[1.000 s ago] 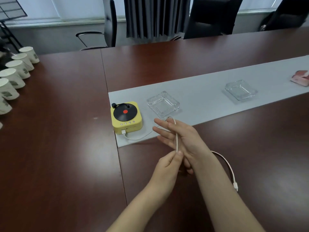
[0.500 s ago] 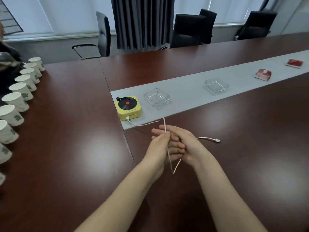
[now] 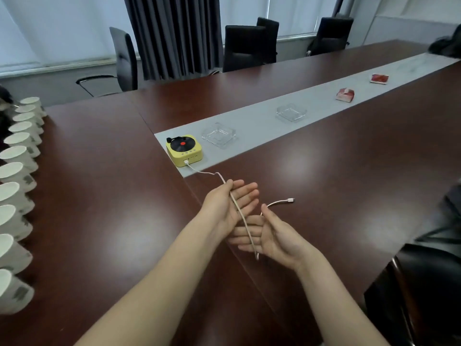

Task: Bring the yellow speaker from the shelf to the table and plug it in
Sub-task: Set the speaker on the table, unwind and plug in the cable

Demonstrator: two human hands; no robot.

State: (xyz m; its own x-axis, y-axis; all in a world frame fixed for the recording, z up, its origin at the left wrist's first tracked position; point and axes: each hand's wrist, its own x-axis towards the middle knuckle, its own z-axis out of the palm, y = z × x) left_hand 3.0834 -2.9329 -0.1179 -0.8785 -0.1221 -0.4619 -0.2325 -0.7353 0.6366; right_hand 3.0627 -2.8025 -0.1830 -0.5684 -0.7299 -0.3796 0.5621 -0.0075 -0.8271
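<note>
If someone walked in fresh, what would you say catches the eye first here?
The yellow speaker at the near end of the grey runner, its white cable trailing across the left hand and right hand. Next, paper cups lining the table's left edge.

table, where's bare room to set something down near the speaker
Bare wood lies between the paper cups on the left edge and the yellow speaker. More lies right of the hands, beyond the cable's free plug. The grey runner is free between the two glass ashtrays. It is crowded along the cup row and where the cable crosses both hands.
</note>
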